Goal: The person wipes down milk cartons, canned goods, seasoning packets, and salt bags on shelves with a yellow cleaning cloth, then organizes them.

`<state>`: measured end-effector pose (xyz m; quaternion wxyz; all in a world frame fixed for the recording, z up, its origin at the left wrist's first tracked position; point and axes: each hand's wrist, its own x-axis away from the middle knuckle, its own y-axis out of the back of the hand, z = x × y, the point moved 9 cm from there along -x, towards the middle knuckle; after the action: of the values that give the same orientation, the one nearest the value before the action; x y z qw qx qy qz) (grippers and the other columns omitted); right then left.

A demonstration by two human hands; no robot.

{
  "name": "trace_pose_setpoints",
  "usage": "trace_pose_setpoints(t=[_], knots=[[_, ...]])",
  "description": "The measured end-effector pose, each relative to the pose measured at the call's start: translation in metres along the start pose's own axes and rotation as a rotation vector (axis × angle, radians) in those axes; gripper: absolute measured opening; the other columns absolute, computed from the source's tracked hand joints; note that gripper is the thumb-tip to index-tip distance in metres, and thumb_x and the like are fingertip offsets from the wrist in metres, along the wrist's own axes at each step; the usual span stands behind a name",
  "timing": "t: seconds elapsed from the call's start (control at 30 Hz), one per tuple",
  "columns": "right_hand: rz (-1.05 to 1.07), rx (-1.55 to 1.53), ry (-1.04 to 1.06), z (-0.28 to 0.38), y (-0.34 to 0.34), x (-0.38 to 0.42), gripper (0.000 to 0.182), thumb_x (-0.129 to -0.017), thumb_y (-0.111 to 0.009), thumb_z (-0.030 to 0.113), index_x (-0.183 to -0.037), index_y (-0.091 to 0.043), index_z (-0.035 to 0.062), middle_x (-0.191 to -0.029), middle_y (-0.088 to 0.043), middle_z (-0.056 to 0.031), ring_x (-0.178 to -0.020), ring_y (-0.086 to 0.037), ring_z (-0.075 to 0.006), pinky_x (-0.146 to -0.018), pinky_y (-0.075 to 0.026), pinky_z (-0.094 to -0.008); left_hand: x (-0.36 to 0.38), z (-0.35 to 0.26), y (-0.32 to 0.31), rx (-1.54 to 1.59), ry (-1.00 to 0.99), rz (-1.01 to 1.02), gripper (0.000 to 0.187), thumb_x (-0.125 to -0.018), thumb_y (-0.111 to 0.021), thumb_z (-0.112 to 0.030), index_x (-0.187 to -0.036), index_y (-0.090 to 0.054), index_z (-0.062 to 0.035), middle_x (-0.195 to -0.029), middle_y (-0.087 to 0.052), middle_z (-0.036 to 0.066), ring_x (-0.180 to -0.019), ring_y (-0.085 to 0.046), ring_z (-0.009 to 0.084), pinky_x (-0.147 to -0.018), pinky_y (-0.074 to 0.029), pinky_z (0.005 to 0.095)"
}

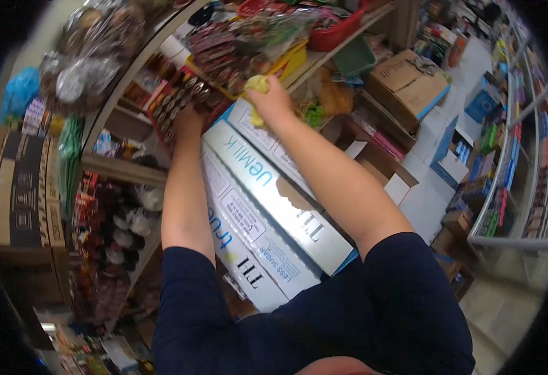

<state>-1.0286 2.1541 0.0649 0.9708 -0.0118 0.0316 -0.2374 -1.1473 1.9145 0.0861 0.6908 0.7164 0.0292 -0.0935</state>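
Note:
My right hand [272, 103] is closed around a crumpled yellow cloth [257, 84], just above the far end of the milk cartons. Farther left, my left hand [189, 122] reaches in among small round-topped containers [172, 106] in a red tray. Its fingers are in shadow, so I cannot see whether they grip anything. Between my forearms lies a TH true MILK carton [267, 181], its white and silver top torn near the middle. Beside it, a second milk carton [249, 240] bears the words "LESS SUGAR".
Wooden shelving [127, 75] holds packets and a red basin [339, 31] beyond my hands. Plastic-wrapped goods [92, 50] hang at upper left. A brown cardboard box [408, 84] stands at right, near the tiled aisle [427, 169] and a glass-fronted display [514, 169].

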Motion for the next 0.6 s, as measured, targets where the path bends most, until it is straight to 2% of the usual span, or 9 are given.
trace_pose_setpoints(t=[0.03,0.13,0.23,0.3,0.33,0.4,0.47,0.6], knots=[[-0.008,0.033,-0.013,-0.001,0.000,0.000,0.042,-0.071,-0.066,0.029,-0.103,-0.053,0.0058,-0.096,-0.061,-0.0172,-0.092,-0.058,-0.0332,-0.077,-0.046,-0.0406,-0.001,-0.002,-0.002,-0.062,0.004,0.062,0.051,-0.074,-0.054,-0.046,-0.113,-0.056,-0.0124,-0.103,-0.059,0.021,-0.100,-0.055,0.0380,-0.086,-0.043,0.0460],[0.013,0.014,-0.067,-0.005,-0.004,-0.002,0.041,-0.069,-0.066,0.024,-0.105,-0.052,0.0073,-0.100,-0.060,-0.0174,-0.094,-0.057,-0.0340,-0.078,-0.046,-0.0412,-0.014,-0.011,-0.017,-0.187,-0.051,0.205,0.063,-0.076,-0.052,-0.055,-0.125,-0.049,-0.0167,-0.118,-0.052,0.021,-0.107,-0.050,0.0379,-0.090,-0.041,0.0432],[-0.032,0.046,-0.029,0.005,0.005,0.006,0.039,-0.070,-0.065,0.027,-0.100,-0.052,0.0048,-0.092,-0.061,-0.0180,-0.086,-0.059,-0.0331,-0.074,-0.046,-0.0393,-0.002,-0.052,0.000,0.102,-0.193,0.050,0.068,-0.070,-0.053,-0.062,-0.117,-0.056,-0.0120,-0.112,-0.056,0.022,-0.106,-0.051,0.0394,-0.090,-0.041,0.0423],[-0.017,0.036,-0.053,0.007,0.009,0.009,0.040,-0.069,-0.064,0.028,-0.099,-0.052,0.0046,-0.093,-0.060,-0.0195,-0.087,-0.059,-0.0348,-0.074,-0.046,-0.0400,-0.023,-0.040,-0.028,-0.007,-0.040,0.142,0.084,-0.063,-0.056,-0.069,-0.119,-0.053,-0.0074,-0.114,-0.054,0.024,-0.109,-0.050,0.0393,-0.092,-0.040,0.0403],[-0.037,0.036,-0.043,0.008,0.012,0.009,0.040,-0.069,-0.063,0.028,-0.099,-0.052,0.0045,-0.092,-0.060,-0.0194,-0.087,-0.059,-0.0347,-0.074,-0.046,-0.0400,-0.048,-0.026,-0.050,0.034,-0.096,0.138,0.088,-0.061,-0.058,-0.069,-0.118,-0.053,-0.0033,-0.113,-0.054,0.026,-0.108,-0.050,0.0389,-0.092,-0.040,0.0399],[-0.050,0.038,-0.032,0.007,0.013,0.011,0.039,-0.070,-0.063,0.028,-0.099,-0.052,0.0042,-0.092,-0.060,-0.0192,-0.087,-0.059,-0.0344,-0.074,-0.046,-0.0402,-0.054,-0.021,-0.057,0.071,-0.089,0.175,0.093,-0.058,-0.061,-0.068,-0.117,-0.052,0.0028,-0.111,-0.054,0.029,-0.107,-0.051,0.0386,-0.092,-0.040,0.0394],[-0.025,0.038,-0.058,0.005,0.014,0.012,0.039,-0.070,-0.062,0.028,-0.099,-0.052,0.0042,-0.092,-0.060,-0.0189,-0.087,-0.059,-0.0341,-0.074,-0.046,-0.0403,-0.022,-0.030,-0.028,0.071,0.045,0.239,0.095,-0.057,-0.063,-0.067,-0.116,-0.051,0.0065,-0.109,-0.054,0.031,-0.106,-0.052,0.0387,-0.091,-0.040,0.0392],[0.033,0.003,-0.123,0.007,0.012,0.017,0.036,-0.070,-0.060,0.024,-0.100,-0.051,0.0054,-0.094,-0.060,-0.0175,-0.090,-0.058,-0.0341,-0.076,-0.045,-0.0424,-0.047,-0.010,-0.052,0.095,0.034,0.218,0.091,-0.058,-0.064,-0.062,-0.114,-0.052,0.0082,-0.113,-0.051,0.032,-0.106,-0.052,0.0397,-0.092,-0.040,0.0406]])
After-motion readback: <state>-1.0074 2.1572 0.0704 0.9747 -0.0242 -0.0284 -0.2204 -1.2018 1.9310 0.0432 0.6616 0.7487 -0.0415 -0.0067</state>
